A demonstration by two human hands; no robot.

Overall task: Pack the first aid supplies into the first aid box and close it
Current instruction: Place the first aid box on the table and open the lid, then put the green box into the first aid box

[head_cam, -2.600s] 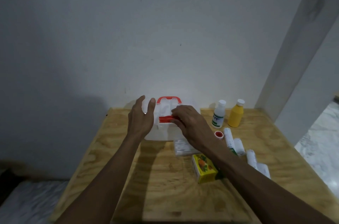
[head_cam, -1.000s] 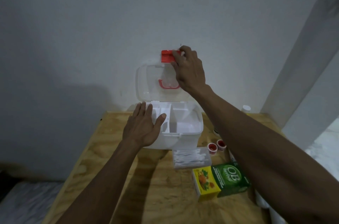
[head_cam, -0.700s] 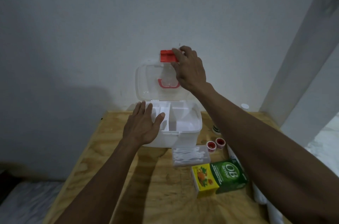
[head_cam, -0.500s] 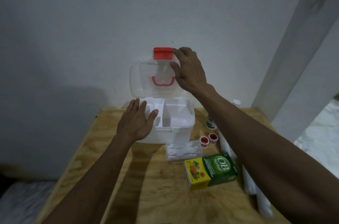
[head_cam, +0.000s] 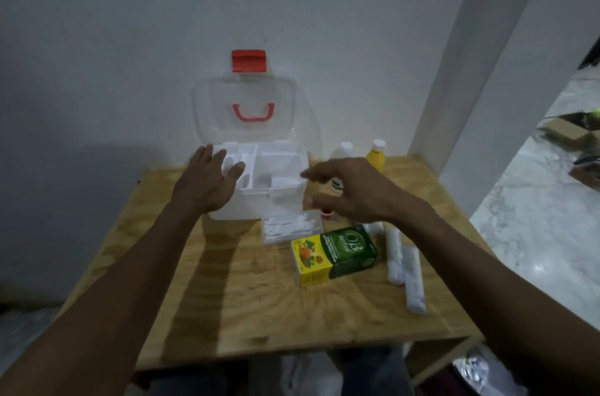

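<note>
My left hand (head_cam: 207, 184) rests flat on the left rim of the white plastic first aid box (head_cam: 259, 191), fingers straight and holding nothing. The box stands at the back of the pale plywood table (head_cam: 259, 298), near the wall. Its clear hinged lid (head_cam: 243, 110), with a red carry handle and a red latch (head_cam: 248, 61) at the top edge, stands upright against the wall, so opening is done. The divided tray inside shows only white compartments; I cannot tell whether anything lies in them.

My right hand (head_cam: 354, 191) hovers just right of the box, above the supplies, fingers spread and relaxed, gripping nothing — though motion blur softens the fingertips.

All packing remains, and then the closing. Still on the table: a clear flat case of cotton swabs (head_cam: 292, 228) just in front of the box, a green-and-yellow cardboard carton (head_cam: 334, 254), and three white wrapped rolls (head_cam: 402, 262) to the right.

Partly hidden behind my right hand are a white bottle (head_cam: 344, 149), a yellow bottle with a white cap (head_cam: 376, 154), and something small and red (head_cam: 328, 213) — too covered to identify.
</note>
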